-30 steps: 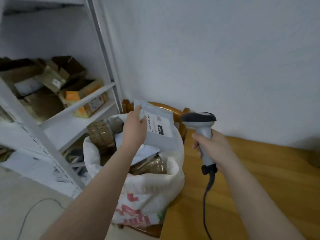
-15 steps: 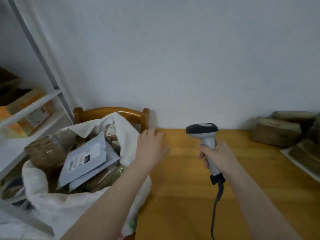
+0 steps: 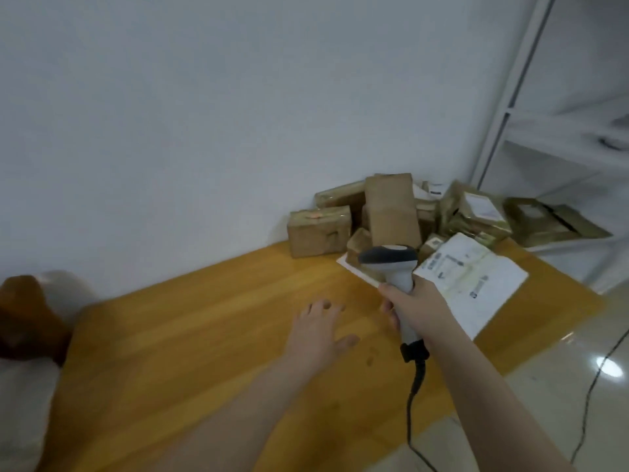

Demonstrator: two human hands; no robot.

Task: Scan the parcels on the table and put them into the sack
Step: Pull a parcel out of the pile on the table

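Wooden table (image 3: 204,335), left hand (image 3: 320,332) spread empty, right hand (image 3: 415,304) gripping upright scanner (image 3: 391,260), head pointing left

- Brown parcels (image 3: 391,212): tape-wrapped boxes and packets, heaped at the far right end of the desk (image 3: 204,335); one tall packet stands upright mid-heap.
- White flat parcel (image 3: 476,287): label side up, lying on the desk just in front of the heap.
- Scanner (image 3: 388,258): grey and white, corded, upright, gripped by the right hand (image 3: 415,304).
- Sack (image 3: 20,403): white, at the desk's left end; only its blurred edge shows.
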